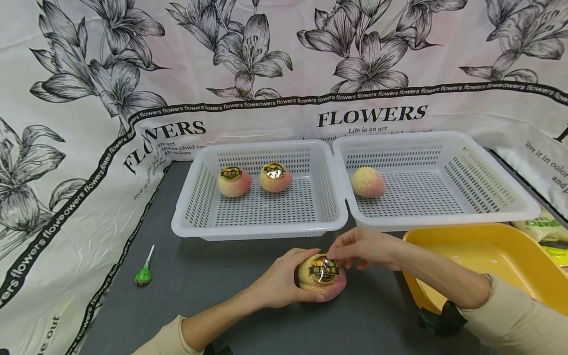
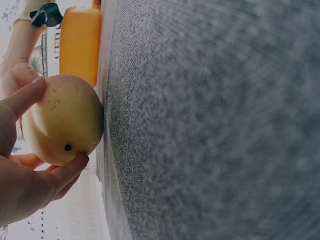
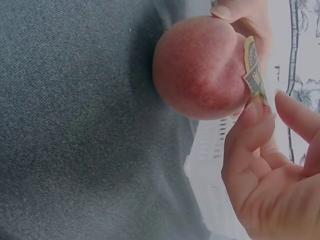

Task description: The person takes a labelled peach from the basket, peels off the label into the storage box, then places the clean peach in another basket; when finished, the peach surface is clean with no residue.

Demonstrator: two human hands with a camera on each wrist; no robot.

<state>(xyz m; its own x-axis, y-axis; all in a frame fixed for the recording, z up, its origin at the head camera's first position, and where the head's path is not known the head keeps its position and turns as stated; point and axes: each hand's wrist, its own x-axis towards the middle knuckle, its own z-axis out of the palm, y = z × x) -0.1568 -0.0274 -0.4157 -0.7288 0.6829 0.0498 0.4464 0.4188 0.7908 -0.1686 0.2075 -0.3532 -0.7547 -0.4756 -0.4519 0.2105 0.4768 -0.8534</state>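
1. Right now my left hand (image 1: 279,283) is cupped around the peach (image 1: 322,283), thumb on one side and fingers on the other, and the fruit rests on the grey mat (image 1: 222,296) just in front of the left basket (image 1: 262,229).
2. My right hand (image 1: 366,249) pinches the edge of the gold-and-black sticker (image 1: 324,270) on top of the peach; the right wrist view shows that edge (image 3: 254,70) lifted off the skin.
3. I judge the peach light but soft-skinned (it would bruise easily), so it is best held broadly around its sides, as my left hand does.
4. The sticker looks thin and flimsy; only its rim offers a hold, and a hard pull might tear it.
5. Two stickered peaches (image 1: 234,181) lie in the left basket, one bare peach (image 1: 368,182) lies in the right basket (image 1: 443,217), and a yellow tray (image 1: 523,261) sits at my right.
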